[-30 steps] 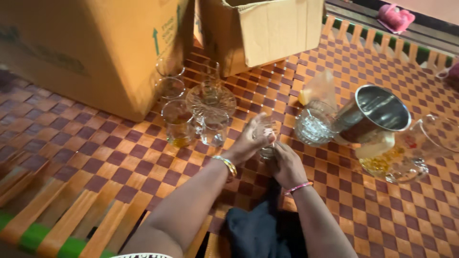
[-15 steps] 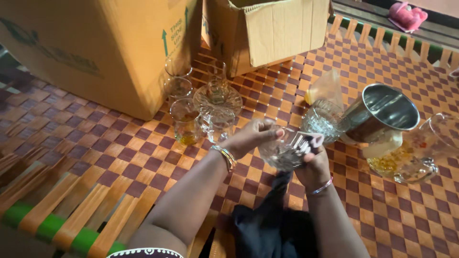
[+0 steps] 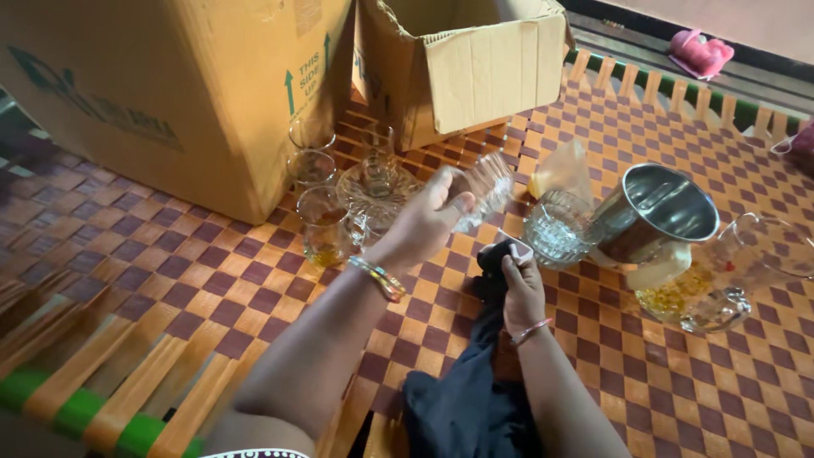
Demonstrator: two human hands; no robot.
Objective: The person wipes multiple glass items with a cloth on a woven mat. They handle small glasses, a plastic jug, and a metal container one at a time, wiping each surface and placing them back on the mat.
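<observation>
The left hand [image 3: 424, 222] is closed around a clear cut-glass tumbler [image 3: 482, 191], gripping it near the base and holding it tilted in the air, its mouth pointing toward two o'clock. A gold bangle [image 3: 379, 277] sits on that wrist. At about four o'clock from this hand, the right hand [image 3: 523, 293] is bunched around a black cloth [image 3: 466, 399], pinching the cloth's upper end between its fingers; the rest of the cloth trails down toward six o'clock onto the woven mat [image 3: 212, 280], an orange and brown checkered surface. A pink bangle [image 3: 530, 332] circles the right wrist.

At three o'clock from the raised tumbler, a second patterned glass [image 3: 555, 227] stands upright on the mat, with a crumpled clear plastic bag [image 3: 566, 170] just behind it. Further toward three o'clock lies a steel cup [image 3: 657, 212] tipped on its side, and beyond it a glass jug [image 3: 733, 271] with yellowish contents.

At nine o'clock from the left hand, a cluster of drinking glasses [image 3: 318, 212] and a round glass dish [image 3: 377, 182] stand together. Behind them, toward eleven and twelve o'clock, sit a large cardboard box [image 3: 170, 93] and a smaller open carton [image 3: 466, 59].
</observation>
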